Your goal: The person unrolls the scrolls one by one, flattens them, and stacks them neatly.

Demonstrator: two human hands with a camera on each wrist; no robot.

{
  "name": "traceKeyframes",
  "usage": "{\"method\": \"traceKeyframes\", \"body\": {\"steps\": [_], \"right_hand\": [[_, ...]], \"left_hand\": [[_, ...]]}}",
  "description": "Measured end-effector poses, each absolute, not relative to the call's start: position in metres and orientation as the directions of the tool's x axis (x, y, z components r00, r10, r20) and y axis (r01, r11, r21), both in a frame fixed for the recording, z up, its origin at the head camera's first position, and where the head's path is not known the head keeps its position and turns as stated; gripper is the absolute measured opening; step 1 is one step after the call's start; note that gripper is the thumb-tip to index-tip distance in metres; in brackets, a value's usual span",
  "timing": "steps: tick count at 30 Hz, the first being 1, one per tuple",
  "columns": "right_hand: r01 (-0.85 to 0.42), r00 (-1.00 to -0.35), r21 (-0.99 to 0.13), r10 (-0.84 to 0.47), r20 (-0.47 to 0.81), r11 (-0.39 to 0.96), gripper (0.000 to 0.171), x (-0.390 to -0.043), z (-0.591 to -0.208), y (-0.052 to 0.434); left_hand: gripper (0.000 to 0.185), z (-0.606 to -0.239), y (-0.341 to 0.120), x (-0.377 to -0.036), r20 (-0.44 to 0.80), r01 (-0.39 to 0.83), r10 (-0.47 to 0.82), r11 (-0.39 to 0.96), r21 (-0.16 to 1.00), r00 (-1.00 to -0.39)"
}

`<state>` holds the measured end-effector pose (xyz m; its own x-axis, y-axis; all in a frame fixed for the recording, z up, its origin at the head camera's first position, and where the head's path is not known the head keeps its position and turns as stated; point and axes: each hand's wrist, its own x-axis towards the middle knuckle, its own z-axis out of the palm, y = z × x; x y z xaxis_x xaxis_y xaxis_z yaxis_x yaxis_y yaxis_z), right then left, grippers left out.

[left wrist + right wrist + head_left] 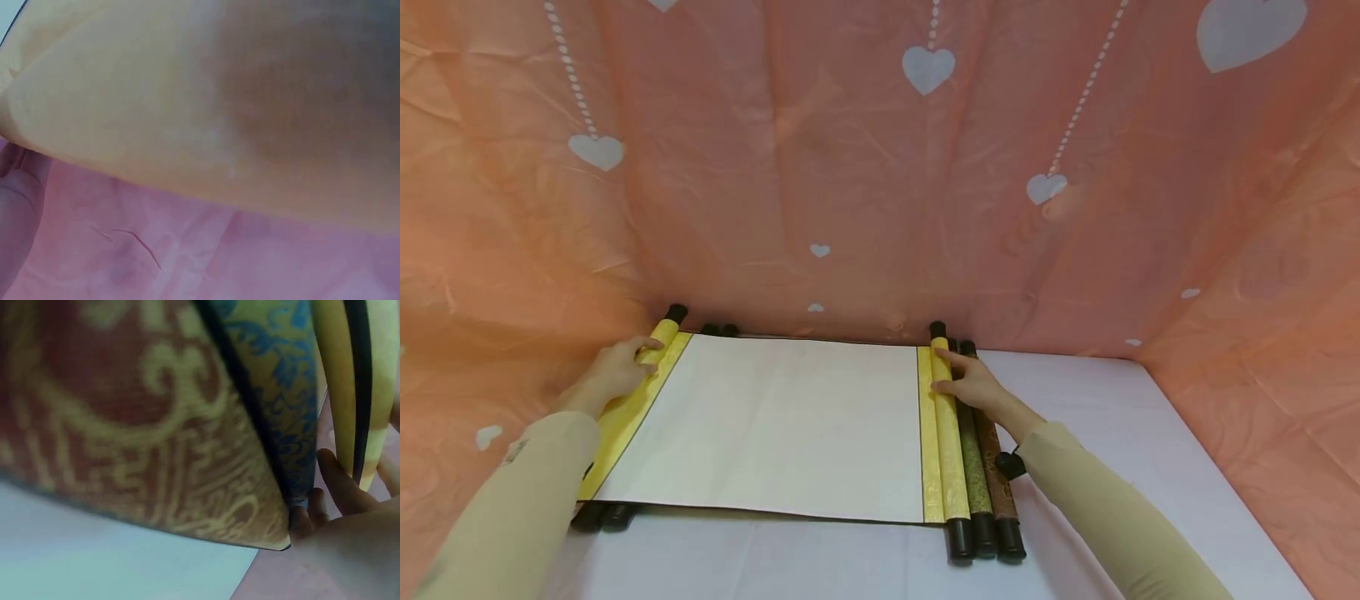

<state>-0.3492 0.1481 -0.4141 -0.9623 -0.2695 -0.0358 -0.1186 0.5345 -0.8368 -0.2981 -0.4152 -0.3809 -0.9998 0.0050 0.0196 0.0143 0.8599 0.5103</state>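
Note:
A hanging scroll [760, 433] with a blank white sheet, yellow borders and black knobs lies unrolled in the head view. My left hand [617, 371] grips its left yellow roller near the far end. On the right roller, my right hand [973, 383] has thumb and fingers curled about its upper part. Yellow material [125, 112] fills much of the left wrist view, with part of the left hand [19, 206] at its edge. The right wrist view shows the right hand [350, 550] at the yellow roller [334, 375], beside a blue-patterned scroll and a reddish-brown one.
A green rolled scroll [976, 475] and a brown rolled scroll [1000, 483] lie alongside the right roller. Black knobs [617, 517] stick out from under the sheet at lower left. A white tabletop [1090, 408] meets a pink heart-printed curtain [850, 167] behind and at the sides.

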Motion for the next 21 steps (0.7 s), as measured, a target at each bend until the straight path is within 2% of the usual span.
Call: {"method": "traceKeyframes", "body": {"steps": [9,21], "right_hand": [[-0.136,-0.953,-0.813,-0.299,-0.049,0.566,0.072,-0.352,-0.417,0.149],[-0.185,-0.937,-0.711,-0.339,-0.079,0.678,0.071,-0.353,-0.414,0.149]], "left_hand": [[0.043,-0.387,-0.417,-0.304,0.025,0.031,0.021,0.869,0.494,-0.999],[0.043,-0.393,-0.418,-0.309,0.004,0.032,0.035,0.865,0.500,-0.999]]}}
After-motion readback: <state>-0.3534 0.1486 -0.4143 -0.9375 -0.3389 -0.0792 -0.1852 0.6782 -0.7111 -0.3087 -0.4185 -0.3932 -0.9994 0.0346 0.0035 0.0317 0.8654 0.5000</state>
